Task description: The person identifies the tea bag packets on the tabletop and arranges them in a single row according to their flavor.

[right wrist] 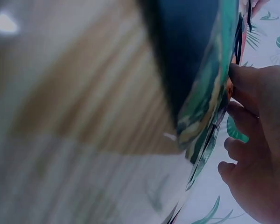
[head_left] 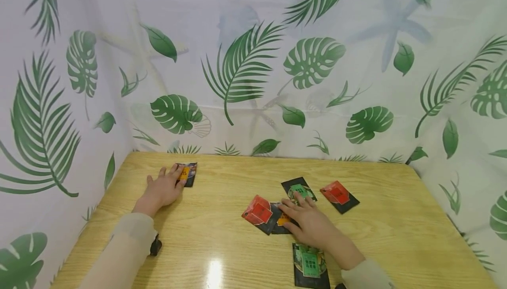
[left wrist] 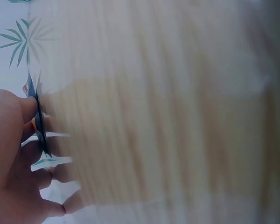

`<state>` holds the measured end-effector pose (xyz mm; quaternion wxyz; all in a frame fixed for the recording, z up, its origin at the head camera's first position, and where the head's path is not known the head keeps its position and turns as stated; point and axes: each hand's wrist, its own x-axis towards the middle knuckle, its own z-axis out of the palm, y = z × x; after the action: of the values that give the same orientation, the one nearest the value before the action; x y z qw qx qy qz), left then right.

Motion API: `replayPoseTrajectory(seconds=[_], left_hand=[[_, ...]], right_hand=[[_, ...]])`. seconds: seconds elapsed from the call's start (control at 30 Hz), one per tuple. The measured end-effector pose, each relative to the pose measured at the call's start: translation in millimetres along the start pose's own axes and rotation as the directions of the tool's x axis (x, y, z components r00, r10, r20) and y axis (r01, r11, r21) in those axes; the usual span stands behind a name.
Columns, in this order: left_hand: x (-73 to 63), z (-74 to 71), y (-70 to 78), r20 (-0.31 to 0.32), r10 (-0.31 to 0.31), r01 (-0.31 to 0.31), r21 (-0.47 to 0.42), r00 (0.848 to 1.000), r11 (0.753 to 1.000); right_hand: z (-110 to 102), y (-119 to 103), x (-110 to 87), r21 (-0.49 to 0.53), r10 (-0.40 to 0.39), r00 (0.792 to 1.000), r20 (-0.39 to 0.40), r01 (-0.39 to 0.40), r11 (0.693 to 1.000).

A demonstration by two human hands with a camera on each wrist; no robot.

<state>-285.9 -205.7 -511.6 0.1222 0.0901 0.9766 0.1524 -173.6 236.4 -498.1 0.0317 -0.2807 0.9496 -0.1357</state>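
Note:
At the far left of the table, in the head view, my left hand (head_left: 164, 188) rests its fingers on a dark flat packet with an orange label (head_left: 191, 174). The left wrist view shows that packet (left wrist: 41, 123) edge-on beneath the spread fingers. My right hand (head_left: 310, 224) lies over another orange-labelled packet (head_left: 280, 226), touching it with the thumb and fingers and partly hiding it. A red packet (head_left: 259, 212) overlaps that one on its left. Just beyond the right fingertips lies a green-labelled packet (head_left: 298, 187). A second green-labelled packet (head_left: 310, 268) sits nearer, below the hand.
Another red packet (head_left: 339, 196) lies to the right of the cluster. The wood-grain table (head_left: 222, 179) ends at a white cloth backdrop (head_left: 253, 135) printed with green leaves, which also rises along both sides.

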Motion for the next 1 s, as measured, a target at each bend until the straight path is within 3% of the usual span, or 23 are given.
replayPoseTrajectory(seconds=[0.23,0.53,0.77,1.0], left_hand=[[-1.2,-0.7,-0.6,-0.001,-0.002,0.002,0.004,1.000,1.000],[-1.4,-0.9,-0.3,0.006,-0.004,0.004,0.000,1.000,1.000],[-1.7,-1.4,0.9,-0.001,-0.007,0.007,0.003,1.000,1.000],[-1.0,-1.8,1.9,-0.001,-0.010,0.010,0.002,1.000,1.000]], right_hand=[[3.3,-5.1,11.5,0.030,-0.002,1.000,-0.002,0.002,1.000],[1.8,-7.0,34.6,0.025,0.101,0.994,0.036,-0.102,0.994],[3.6,-4.8,54.4,0.008,0.090,0.996,0.004,-0.090,0.996],[4.7,-4.7,77.8,0.032,0.124,0.992,0.030,-0.124,0.992]])
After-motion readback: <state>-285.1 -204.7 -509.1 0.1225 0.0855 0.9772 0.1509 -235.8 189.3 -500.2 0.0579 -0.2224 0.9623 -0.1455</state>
